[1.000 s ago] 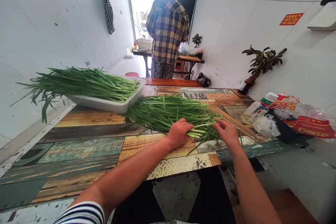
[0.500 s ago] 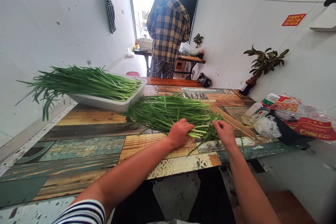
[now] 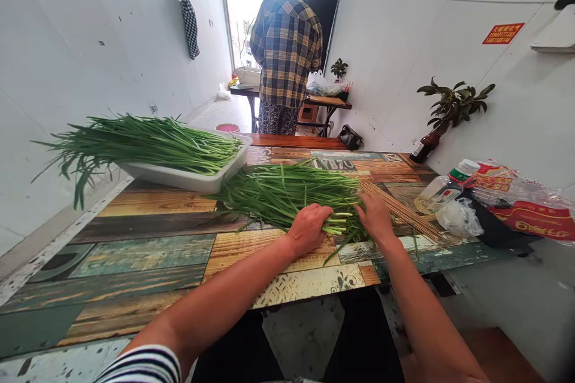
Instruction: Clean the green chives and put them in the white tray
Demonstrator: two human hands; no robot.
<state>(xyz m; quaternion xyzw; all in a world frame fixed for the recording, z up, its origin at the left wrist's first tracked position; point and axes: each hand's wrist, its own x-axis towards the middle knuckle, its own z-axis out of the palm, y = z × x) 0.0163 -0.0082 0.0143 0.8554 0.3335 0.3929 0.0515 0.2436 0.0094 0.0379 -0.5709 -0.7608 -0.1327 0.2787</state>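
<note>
Now | left hand (image 3: 309, 229): fingers clamped on green stalks (image 3: 336, 229) | right hand (image 3: 376, 218): shifted slightly leftward, fingers cannot tell

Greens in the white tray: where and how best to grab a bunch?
Probably by the stem ends, from the right and above: there the stems lie roughly parallel, while leaf tips splay and droop past the left end of the tray.

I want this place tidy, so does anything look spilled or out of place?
Two small things: greens in the tray hang past its left end, tips drooping outside, and a leaf sticks out from the pile toward the near edge of the table. No spilled liquid shows.
</note>
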